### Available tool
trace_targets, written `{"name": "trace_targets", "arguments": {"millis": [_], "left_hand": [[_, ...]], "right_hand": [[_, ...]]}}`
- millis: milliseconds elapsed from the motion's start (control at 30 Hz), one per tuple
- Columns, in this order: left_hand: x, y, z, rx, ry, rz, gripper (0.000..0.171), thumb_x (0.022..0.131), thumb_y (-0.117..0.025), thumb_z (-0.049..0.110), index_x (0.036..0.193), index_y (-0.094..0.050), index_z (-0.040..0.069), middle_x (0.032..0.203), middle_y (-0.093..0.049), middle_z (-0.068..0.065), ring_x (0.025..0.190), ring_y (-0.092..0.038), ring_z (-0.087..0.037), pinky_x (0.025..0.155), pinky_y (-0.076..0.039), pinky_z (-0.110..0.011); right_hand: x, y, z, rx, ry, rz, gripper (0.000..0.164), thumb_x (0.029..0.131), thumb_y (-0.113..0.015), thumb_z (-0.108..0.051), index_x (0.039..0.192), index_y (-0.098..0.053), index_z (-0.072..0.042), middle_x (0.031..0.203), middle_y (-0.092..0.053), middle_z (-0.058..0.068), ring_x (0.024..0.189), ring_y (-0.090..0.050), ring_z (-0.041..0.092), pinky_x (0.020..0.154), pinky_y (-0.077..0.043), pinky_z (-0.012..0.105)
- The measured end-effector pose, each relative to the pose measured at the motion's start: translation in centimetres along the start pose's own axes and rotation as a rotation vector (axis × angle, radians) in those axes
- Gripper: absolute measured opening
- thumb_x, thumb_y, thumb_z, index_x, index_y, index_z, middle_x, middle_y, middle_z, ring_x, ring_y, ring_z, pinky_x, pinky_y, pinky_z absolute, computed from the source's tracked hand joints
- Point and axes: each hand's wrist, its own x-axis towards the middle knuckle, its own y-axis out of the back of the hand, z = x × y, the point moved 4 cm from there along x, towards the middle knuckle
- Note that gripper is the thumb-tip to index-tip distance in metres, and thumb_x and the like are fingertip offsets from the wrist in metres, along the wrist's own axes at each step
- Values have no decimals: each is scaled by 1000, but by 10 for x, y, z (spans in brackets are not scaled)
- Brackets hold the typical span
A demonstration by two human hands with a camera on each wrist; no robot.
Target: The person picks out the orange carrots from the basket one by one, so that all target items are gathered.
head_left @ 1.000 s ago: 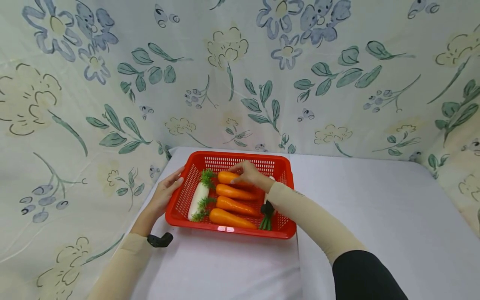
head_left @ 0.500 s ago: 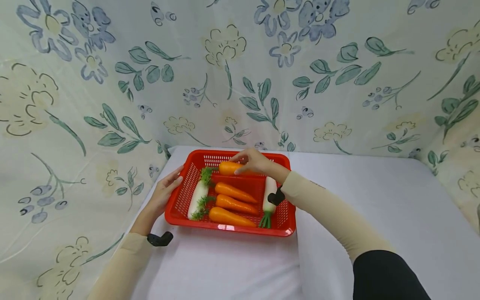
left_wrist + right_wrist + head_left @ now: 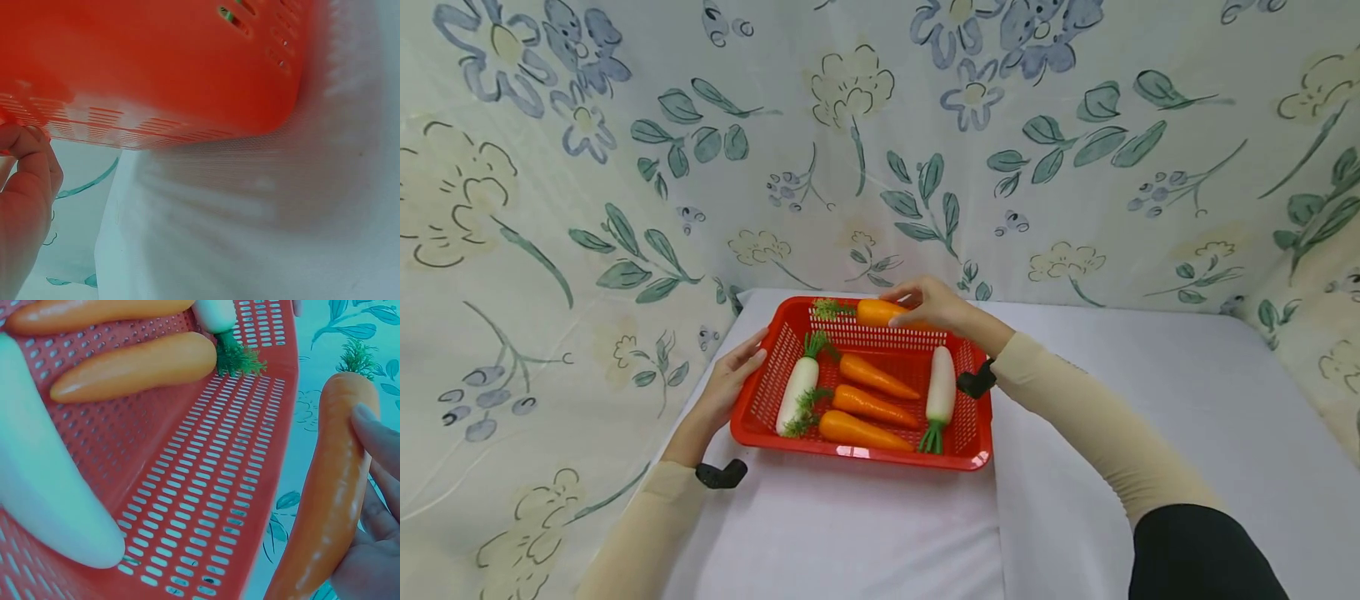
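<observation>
Basket (image 3: pixel 917 461) has far-side room; carrots (image 3: pixel 876 406) (three) block nearside.

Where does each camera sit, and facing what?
Head: on the head, facing forward-down at the red basket; left hand, right hand, both arms show.
Left wrist: on that wrist, facing the basket's outside; part of the left hand shows.
Right wrist: on that wrist, facing into the basket; part of the right hand shows.
Shared by head and right wrist: the held carrot.
</observation>
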Motion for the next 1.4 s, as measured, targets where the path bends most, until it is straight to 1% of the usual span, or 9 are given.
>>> {"name": "trace_targets", "arguments": {"millis": [100, 200, 300, 533, 767, 933, 1067, 1200, 1400], "left_hand": [[-4, -4, 7, 7, 1, -3, 57, 106, -49, 20, 158, -28, 14, 150, -37, -23, 111, -61, -23, 87, -56, -37], [-5, -5, 9, 3, -5, 0, 57, 106, -50, 20, 158, -29, 14, 150, -38, -23, 111, -60, -23, 87, -56, -36], [-5, -5, 9, 0, -11, 0, 57, 106, -50, 21, 158, -29, 14, 151, -37, -23, 112, -59, -23, 87, -56, -36], [-4, -5, 10, -3, -11, 1, 57, 106, -50, 21, 158, -29, 14, 151, -37, -23, 115, -58, -26, 88, -55, -37], [-4, -5, 8, -13, -5, 1, 56, 106, -50, 20, 158, -29, 14, 152, -36, -22, 115, -58, -25, 89, -55, -38], [-4, -5, 7, -20, -2, -1, 57, 106, -51, 20, 158, -30, 15, 152, -36, -22, 114, -59, -24, 89, -55, -37], [-4, -5, 8, -19, -3, 0, 57, 105, -52, 22, 158, -31, 16, 153, -36, -21, 115, -58, -24, 89, -55, -37], [-5, -5, 8, -23, 0, 4, 56, 105, -52, 22, 157, -32, 17, 153, -37, -21, 114, -59, -23, 88, -55, -36], [-5, -5, 6, -29, -1, 2, 56, 106, -51, 21, 158, -31, 16, 153, -36, -22, 112, -61, -22, 88, -55, -38]], "right_hand": [[-3, 8, -1, 11, 6, 7, 43, 86, -79, -6, 128, -67, -3, 126, -64, 15, 110, -62, 33, 91, -56, 40], [-7, 17, -1, 11, 1, 18, 44, 86, -79, -8, 128, -67, -4, 126, -64, 15, 110, -62, 34, 92, -55, 42], [-12, 28, -1, -8, -8, 29, 44, 87, -79, -11, 129, -67, -7, 124, -65, 14, 109, -62, 33, 92, -55, 41], [-27, 54, 6, -14, 59, 52, 44, 88, -77, -10, 130, -66, -5, 123, -66, 16, 105, -65, 32, 91, -56, 42], [-46, 81, 26, -9, 25, 62, 44, 90, -75, -10, 133, -64, -5, 125, -65, 16, 109, -62, 31, 89, -56, 34], [-66, 100, 40, -37, -20, 76, 46, 92, -74, -13, 135, -62, -5, 129, -62, 16, 113, -58, 31, 91, -54, 34], [-84, 115, 53, -47, -58, 114, 46, 91, -74, -11, 135, -62, -5, 130, -62, 17, 115, -57, 32, 89, -55, 32], [-97, 126, 68, -75, -80, 136, 49, 91, -74, -13, 137, -60, -5, 131, -61, 18, 116, -58, 33, 87, -56, 29], [-115, 140, 95, -89, -129, 149, 52, 92, -74, -14, 140, -58, -5, 134, -59, 19, 119, -56, 34, 88, -55, 30]]}}
